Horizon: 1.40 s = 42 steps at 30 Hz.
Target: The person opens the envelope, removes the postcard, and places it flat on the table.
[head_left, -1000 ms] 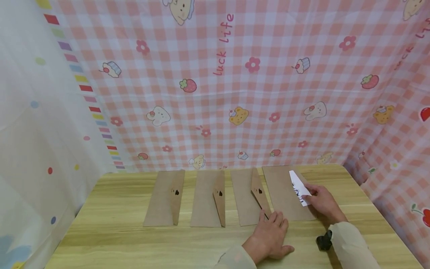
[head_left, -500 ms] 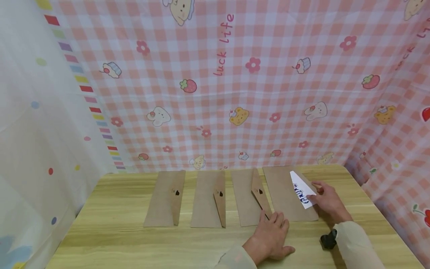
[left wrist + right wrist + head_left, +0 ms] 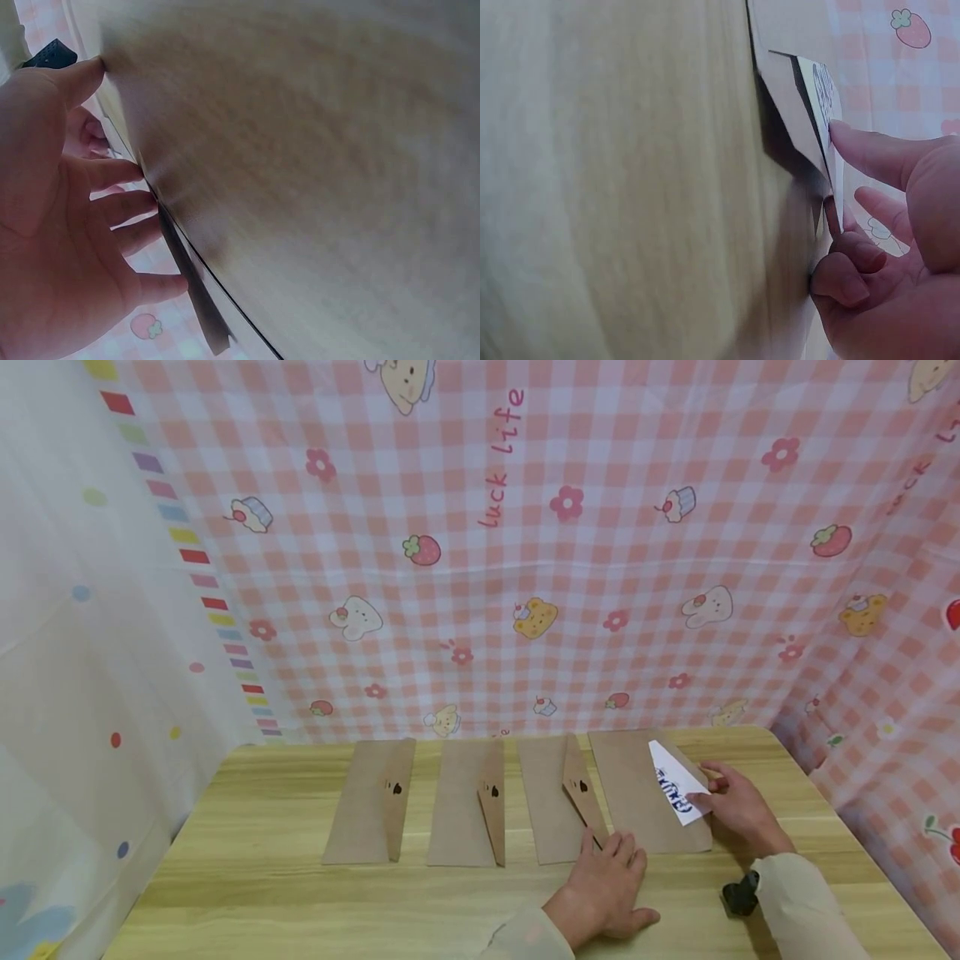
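My right hand (image 3: 738, 810) pinches the right side of a white piece of paper (image 3: 675, 783) with dark blue print. This paper lies over the rightmost brown paper envelope (image 3: 626, 793). In the right wrist view, my thumb rests on the printed face and curled fingers sit behind, beside a raised brown flap (image 3: 789, 112). My left hand (image 3: 600, 889) rests on the table with its fingers spread. Its fingertips are at the lower edge of the third brown envelope (image 3: 542, 802), whose folded flap (image 3: 579, 781) has a small dark mark.
Two more brown envelopes, the leftmost (image 3: 360, 802) and its neighbour (image 3: 456, 802), lie in the same row with flaps folded over. A wood-grain table (image 3: 247, 893) carries everything. Patterned cloths (image 3: 420, 593) hang behind and at the sides. A black device (image 3: 741, 893) is at my right wrist.
My right hand has shifted slightly right with the white paper's edge, and more of the blue print shows. My left hand has stayed in place.
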Each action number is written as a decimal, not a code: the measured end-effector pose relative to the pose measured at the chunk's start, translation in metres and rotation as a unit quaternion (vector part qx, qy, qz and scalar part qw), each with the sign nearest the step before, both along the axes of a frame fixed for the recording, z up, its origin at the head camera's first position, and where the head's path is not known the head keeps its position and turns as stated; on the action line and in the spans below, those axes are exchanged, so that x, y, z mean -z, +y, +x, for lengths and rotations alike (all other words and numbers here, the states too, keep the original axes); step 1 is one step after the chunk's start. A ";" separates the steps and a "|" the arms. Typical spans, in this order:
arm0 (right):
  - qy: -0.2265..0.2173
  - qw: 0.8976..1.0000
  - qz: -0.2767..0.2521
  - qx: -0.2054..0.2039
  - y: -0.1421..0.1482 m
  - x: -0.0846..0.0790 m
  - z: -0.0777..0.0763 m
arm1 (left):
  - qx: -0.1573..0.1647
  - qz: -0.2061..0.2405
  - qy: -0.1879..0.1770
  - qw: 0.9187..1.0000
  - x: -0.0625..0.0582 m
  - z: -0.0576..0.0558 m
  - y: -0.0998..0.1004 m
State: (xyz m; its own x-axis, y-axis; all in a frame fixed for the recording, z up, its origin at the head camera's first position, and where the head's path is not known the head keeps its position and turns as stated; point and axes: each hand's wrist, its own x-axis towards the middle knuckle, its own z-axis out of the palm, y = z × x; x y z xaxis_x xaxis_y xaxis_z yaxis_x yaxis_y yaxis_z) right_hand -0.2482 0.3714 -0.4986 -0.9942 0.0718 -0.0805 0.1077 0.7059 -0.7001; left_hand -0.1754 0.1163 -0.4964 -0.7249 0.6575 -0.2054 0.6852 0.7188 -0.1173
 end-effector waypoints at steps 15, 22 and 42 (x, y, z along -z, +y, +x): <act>-0.032 0.999 0.012 0.010 0.004 -0.004 -0.001 | -0.002 0.000 0.004 1.000 -0.001 0.001 0.000; -0.024 1.000 0.013 0.008 0.004 -0.007 0.002 | -0.003 -0.006 -0.003 1.000 -0.001 0.000 0.001; -0.010 1.000 0.021 0.001 0.008 -0.010 0.006 | -0.008 -0.011 0.008 1.000 -0.002 0.003 0.001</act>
